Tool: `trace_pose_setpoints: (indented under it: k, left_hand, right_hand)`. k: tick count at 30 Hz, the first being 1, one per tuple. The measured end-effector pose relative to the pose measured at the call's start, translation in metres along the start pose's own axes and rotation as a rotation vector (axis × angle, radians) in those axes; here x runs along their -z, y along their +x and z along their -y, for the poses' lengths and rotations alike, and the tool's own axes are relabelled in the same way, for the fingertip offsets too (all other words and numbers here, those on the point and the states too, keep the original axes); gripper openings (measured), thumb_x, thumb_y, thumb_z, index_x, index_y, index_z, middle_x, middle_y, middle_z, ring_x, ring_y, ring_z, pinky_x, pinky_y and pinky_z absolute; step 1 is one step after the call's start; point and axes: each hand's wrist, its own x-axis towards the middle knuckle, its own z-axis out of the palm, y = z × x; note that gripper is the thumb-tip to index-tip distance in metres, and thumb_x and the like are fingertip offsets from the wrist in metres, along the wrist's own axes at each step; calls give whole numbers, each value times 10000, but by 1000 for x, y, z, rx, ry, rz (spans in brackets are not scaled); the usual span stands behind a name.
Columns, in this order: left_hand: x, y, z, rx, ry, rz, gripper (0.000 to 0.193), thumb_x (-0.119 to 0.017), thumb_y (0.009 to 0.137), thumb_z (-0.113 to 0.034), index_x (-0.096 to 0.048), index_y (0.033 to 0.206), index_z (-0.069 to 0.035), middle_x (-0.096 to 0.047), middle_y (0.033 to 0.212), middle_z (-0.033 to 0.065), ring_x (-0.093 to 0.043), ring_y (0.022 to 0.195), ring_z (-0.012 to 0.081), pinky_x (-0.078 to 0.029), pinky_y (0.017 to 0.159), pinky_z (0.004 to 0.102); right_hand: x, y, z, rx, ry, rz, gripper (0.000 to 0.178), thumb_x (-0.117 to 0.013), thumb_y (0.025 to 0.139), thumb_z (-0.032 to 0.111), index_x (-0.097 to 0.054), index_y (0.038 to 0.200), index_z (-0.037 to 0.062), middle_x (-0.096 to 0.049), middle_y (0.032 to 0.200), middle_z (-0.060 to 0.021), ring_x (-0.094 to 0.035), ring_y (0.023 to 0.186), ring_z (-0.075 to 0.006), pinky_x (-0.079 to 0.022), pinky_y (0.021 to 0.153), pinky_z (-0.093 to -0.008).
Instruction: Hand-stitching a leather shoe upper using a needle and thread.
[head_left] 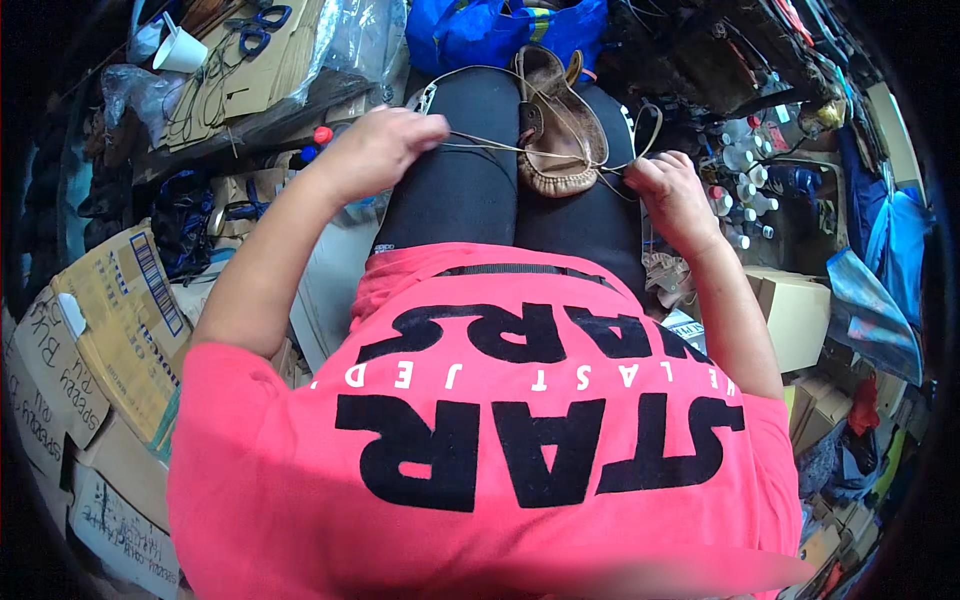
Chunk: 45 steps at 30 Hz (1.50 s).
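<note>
On my thighs lies a brown leather moccasin upper point(560, 120), its gathered, stitched toe turned toward me. A long pale thread point(480, 143) runs from the stitching at its toe out to both sides. My left hand point(405, 140) is closed on the thread to the left of the shoe. To the right of the toe, my right hand point(665, 185) pinches the thread, and a loop of it stands up above the fingers. Whether a needle is in either hand is too small to tell. Neither hand touches the shoe.
Blue-handled scissors point(255, 40) and a white cup point(180, 50) lie on cardboard at the far left. Several small bottles point(740, 180) stand at the right. A blue bag point(500, 30) is beyond my knees. Cardboard boxes point(110, 310) crowd the left; another box point(785, 310) is at the right.
</note>
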Motion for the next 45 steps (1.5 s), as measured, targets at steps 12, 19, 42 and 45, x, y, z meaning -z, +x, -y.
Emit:
trace_pose_setpoints:
  k: [12, 19, 42, 45]
  left_hand:
    - [22, 68, -28, -69, -1587, -452, 208, -510, 950, -203, -641, 979, -45, -646, 886, 104, -629, 964, 258, -477, 908, 403]
    - [-54, 126, -66, 169, -281, -27, 246, -626, 800, -276, -650, 842, -35, -641, 848, 165, -621, 850, 333, -492, 762, 398]
    - [-29, 89, -50, 184, -1365, -219, 267, -544, 943, -283, -637, 888, -39, -453, 690, -58, -398, 623, 22, -334, 568, 182]
    - [-11, 61, -58, 77, -945, -102, 219, -619, 900, -241, -590, 817, -40, -497, 710, -35, -479, 706, 49, -405, 633, 252]
  right_hand:
    - [27, 30, 45, -127, -72, 113, 112, -539, 857, 98, -616, 936, 78, -643, 846, -104, -601, 835, -276, -376, 859, -397]
    - [19, 34, 61, -140, -139, 122, 123, -471, 884, 127, -586, 881, 83, -639, 729, -131, -633, 754, -304, -386, 816, -444]
    - [29, 25, 38, -122, 1932, -541, 252, -442, 987, 267, -546, 920, 48, -621, 963, -108, -593, 926, -201, -442, 895, -352]
    - [24, 17, 22, -6, 1944, -191, 288, -441, 983, 331, -519, 890, 69, -599, 876, -64, -576, 862, -192, -449, 819, -323]
